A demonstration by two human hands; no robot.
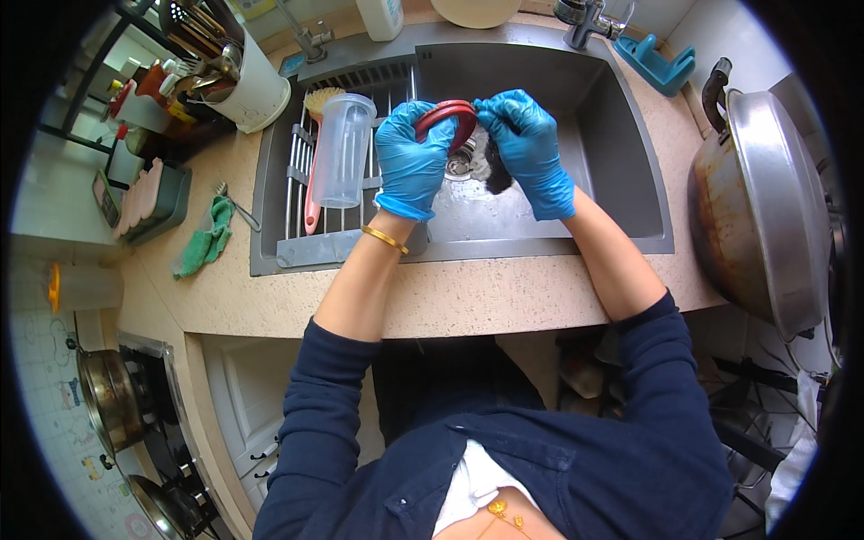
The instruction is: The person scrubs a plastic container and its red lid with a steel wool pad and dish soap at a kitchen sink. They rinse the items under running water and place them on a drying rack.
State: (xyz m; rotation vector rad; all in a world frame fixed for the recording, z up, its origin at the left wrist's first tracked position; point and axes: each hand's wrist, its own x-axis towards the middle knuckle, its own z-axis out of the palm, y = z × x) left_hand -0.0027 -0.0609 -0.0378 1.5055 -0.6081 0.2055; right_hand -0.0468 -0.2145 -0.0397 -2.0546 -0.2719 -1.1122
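Note:
Over the grey sink, my left hand in a blue glove is closed around a red round lid, held tilted. My right hand, gloved too, has its fingertips pinched at the lid's right edge; whether they grip a small part there cannot be told. A black scrubbing pad or cloth hangs below the right palm, partly hidden by that hand. Left of my left hand, a clear plastic container lies on the metal drying rack beside a pink-handled brush. The sink drain shows between the hands.
A white utensil holder, a green cloth and a fork are on the counter at left. A large lidded wok stands at right, near a teal holder. Faucets rise behind the sink, and the counter's front edge runs below my forearms.

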